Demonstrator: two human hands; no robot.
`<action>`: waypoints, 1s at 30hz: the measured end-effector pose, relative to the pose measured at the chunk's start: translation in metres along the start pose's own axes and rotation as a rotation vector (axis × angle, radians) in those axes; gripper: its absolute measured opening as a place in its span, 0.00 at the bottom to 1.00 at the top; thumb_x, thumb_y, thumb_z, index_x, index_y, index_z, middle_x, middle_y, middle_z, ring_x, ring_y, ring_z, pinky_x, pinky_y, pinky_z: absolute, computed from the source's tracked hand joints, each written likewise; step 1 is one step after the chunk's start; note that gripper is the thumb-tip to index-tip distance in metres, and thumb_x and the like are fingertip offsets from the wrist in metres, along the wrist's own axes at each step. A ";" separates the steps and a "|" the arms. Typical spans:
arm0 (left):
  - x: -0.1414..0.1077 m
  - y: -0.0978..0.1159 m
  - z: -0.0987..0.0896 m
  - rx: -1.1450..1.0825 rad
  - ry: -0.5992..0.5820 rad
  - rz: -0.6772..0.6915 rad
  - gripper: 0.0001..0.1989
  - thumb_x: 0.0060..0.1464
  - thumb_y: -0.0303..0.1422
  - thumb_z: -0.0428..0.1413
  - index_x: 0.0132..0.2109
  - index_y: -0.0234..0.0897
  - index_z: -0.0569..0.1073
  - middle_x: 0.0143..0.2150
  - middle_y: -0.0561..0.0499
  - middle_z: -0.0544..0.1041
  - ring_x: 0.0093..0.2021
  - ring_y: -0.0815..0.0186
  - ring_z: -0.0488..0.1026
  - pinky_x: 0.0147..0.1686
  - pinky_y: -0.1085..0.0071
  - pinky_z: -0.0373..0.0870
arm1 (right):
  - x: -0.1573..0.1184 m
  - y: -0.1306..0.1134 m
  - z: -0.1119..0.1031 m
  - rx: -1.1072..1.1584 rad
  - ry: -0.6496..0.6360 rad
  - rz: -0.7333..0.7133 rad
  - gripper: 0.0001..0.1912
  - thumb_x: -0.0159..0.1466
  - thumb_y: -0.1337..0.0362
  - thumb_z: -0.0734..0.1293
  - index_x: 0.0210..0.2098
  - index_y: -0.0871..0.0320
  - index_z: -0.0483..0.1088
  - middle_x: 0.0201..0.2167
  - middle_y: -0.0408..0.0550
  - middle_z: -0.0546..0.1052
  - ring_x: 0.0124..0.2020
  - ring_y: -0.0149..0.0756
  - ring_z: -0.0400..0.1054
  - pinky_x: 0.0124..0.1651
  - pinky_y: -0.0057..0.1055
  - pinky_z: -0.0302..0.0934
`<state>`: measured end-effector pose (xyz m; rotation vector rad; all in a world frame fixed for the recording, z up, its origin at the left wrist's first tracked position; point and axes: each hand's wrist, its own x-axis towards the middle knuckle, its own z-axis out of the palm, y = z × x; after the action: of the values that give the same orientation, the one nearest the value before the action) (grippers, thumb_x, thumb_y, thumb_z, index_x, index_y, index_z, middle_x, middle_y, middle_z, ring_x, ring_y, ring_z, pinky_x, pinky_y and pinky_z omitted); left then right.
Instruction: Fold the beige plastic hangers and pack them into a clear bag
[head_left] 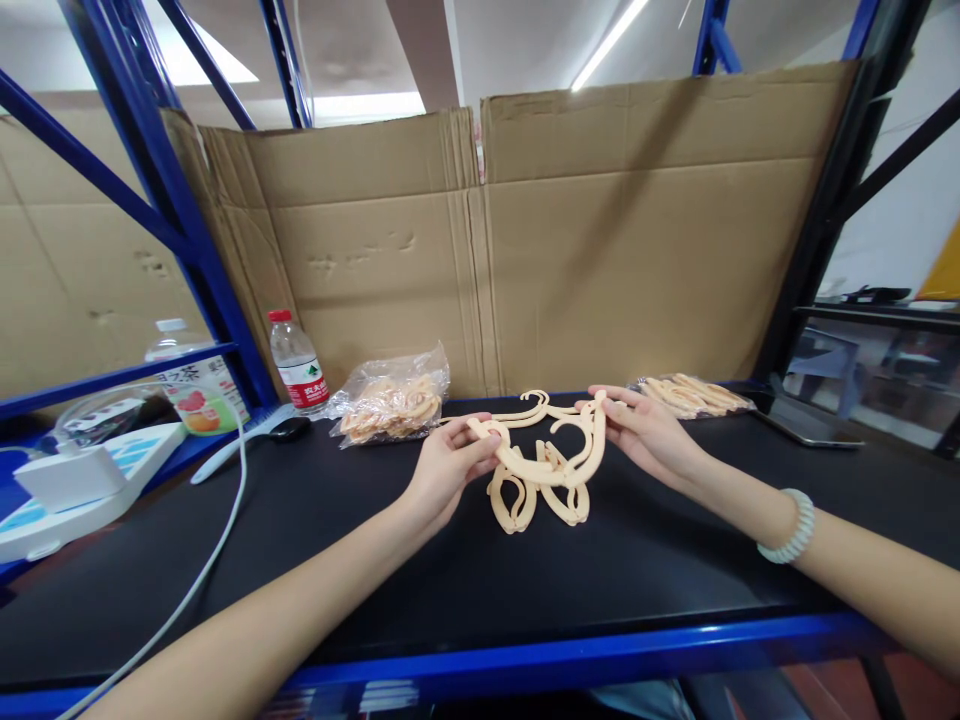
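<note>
A cream plastic folding hanger is held up in front of me, its arms bent and its hook between them. My left hand pinches the tip of its left arm, and my right hand grips the right arm's tip. Below and behind it, two folded hangers lie on the black tabletop. Farther back rests an unfolded hanger, partly hidden by the one in my hands and by my fingers.
A clear bag of folded hangers lies at the back left, beside a water bottle. Another bagged bunch and a phone are at the right. A power strip with a white cable occupies the left. Cardboard stands behind.
</note>
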<state>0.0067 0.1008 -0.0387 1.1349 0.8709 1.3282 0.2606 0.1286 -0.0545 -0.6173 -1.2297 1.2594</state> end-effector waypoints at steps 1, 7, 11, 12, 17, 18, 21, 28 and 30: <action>-0.003 -0.002 0.003 0.028 -0.038 0.007 0.22 0.40 0.28 0.67 0.45 0.31 0.73 0.39 0.46 0.76 0.35 0.67 0.75 0.32 0.76 0.74 | -0.004 0.000 0.005 -0.039 -0.046 0.001 0.17 0.59 0.59 0.71 0.46 0.57 0.69 0.36 0.50 0.78 0.42 0.39 0.72 0.50 0.38 0.65; -0.017 -0.009 0.016 0.162 -0.138 0.106 0.23 0.40 0.33 0.67 0.44 0.33 0.72 0.39 0.47 0.75 0.34 0.64 0.75 0.32 0.70 0.76 | -0.027 -0.005 0.028 -0.408 -0.445 -0.042 0.31 0.66 0.56 0.63 0.65 0.55 0.49 0.39 0.48 0.76 0.33 0.34 0.72 0.36 0.31 0.68; -0.020 -0.011 0.017 0.160 -0.110 0.128 0.23 0.40 0.34 0.67 0.44 0.34 0.72 0.36 0.48 0.76 0.36 0.63 0.74 0.35 0.69 0.75 | -0.035 -0.003 0.033 -0.564 -0.389 -0.142 0.28 0.68 0.55 0.60 0.64 0.57 0.53 0.32 0.45 0.76 0.27 0.32 0.69 0.29 0.28 0.66; -0.020 -0.011 0.017 0.162 -0.110 0.137 0.22 0.40 0.34 0.67 0.44 0.34 0.73 0.36 0.48 0.76 0.37 0.63 0.74 0.35 0.70 0.74 | -0.036 -0.002 0.034 -0.604 -0.352 -0.168 0.27 0.68 0.55 0.60 0.64 0.58 0.55 0.29 0.44 0.75 0.25 0.32 0.68 0.29 0.28 0.65; -0.020 -0.013 0.018 0.205 -0.156 0.222 0.17 0.44 0.32 0.65 0.42 0.33 0.73 0.37 0.46 0.77 0.37 0.64 0.73 0.34 0.73 0.71 | -0.041 0.001 0.040 -0.747 -0.304 -0.216 0.24 0.67 0.56 0.62 0.60 0.58 0.63 0.20 0.39 0.71 0.20 0.30 0.63 0.25 0.27 0.62; -0.020 -0.013 0.018 0.203 -0.157 0.229 0.18 0.43 0.32 0.65 0.43 0.33 0.73 0.36 0.47 0.77 0.36 0.65 0.73 0.34 0.73 0.71 | -0.043 0.001 0.042 -0.729 -0.323 -0.205 0.24 0.67 0.56 0.62 0.60 0.58 0.63 0.21 0.39 0.71 0.20 0.30 0.63 0.25 0.26 0.62; -0.021 -0.012 0.019 0.194 -0.185 0.175 0.17 0.46 0.35 0.63 0.43 0.33 0.73 0.35 0.48 0.76 0.35 0.65 0.73 0.34 0.72 0.71 | -0.045 -0.002 0.045 -0.641 -0.400 -0.139 0.26 0.67 0.55 0.61 0.61 0.58 0.60 0.23 0.41 0.73 0.22 0.30 0.64 0.27 0.26 0.62; -0.019 -0.002 0.020 0.243 -0.230 0.106 0.15 0.49 0.42 0.61 0.32 0.32 0.73 0.31 0.49 0.74 0.30 0.67 0.71 0.30 0.74 0.68 | -0.045 -0.004 0.042 -0.593 -0.511 -0.099 0.25 0.69 0.53 0.59 0.62 0.56 0.59 0.30 0.44 0.73 0.24 0.29 0.64 0.28 0.26 0.63; -0.011 0.004 0.014 0.253 -0.250 0.078 0.16 0.48 0.43 0.60 0.32 0.32 0.73 0.29 0.49 0.73 0.28 0.69 0.69 0.27 0.76 0.66 | -0.044 -0.004 0.040 -0.584 -0.514 -0.126 0.24 0.70 0.52 0.57 0.61 0.56 0.61 0.31 0.45 0.73 0.25 0.29 0.64 0.28 0.26 0.64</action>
<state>0.0185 0.0883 -0.0328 1.5095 0.8317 1.1288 0.2317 0.0766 -0.0543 -0.6312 -2.0701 0.9727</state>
